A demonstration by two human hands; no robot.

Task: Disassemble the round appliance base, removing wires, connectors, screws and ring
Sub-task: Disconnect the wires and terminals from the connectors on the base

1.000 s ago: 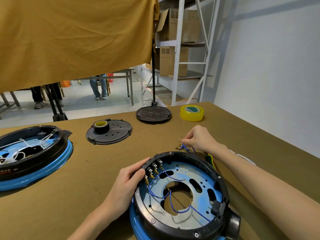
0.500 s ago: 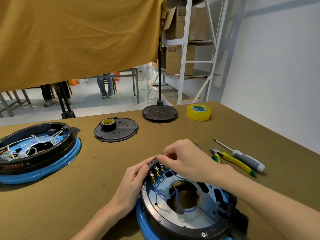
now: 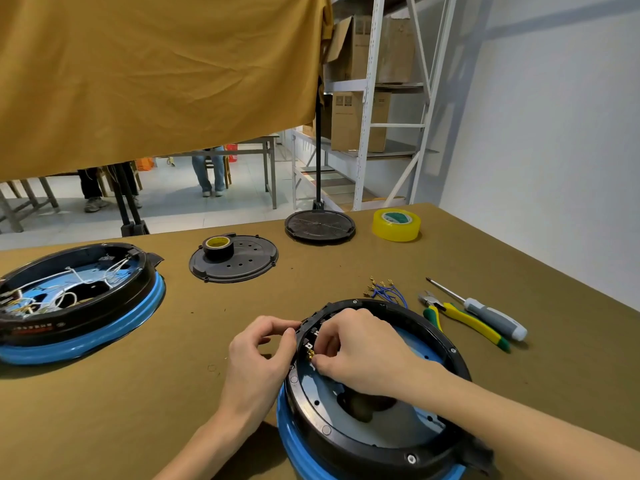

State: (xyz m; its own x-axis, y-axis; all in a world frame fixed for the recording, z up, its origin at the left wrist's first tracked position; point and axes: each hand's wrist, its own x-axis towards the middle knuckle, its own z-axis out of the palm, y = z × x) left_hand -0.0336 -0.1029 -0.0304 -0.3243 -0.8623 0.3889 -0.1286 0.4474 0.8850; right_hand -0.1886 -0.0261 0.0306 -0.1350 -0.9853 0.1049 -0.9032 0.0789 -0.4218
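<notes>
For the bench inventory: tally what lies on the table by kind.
Appliance bases: 2, one in hand, one at left
Black round covers: 2
Tape rolls: 2, yellow, black
Hand tools: 2, pliers, screwdriver
Loose wire bundles: 1
Total: 9

Both forearms are bare from wrist to the frame's edge, no sleeve in sight; the left hand (image 3: 258,355) and right hand (image 3: 360,351) wear nothing.
</notes>
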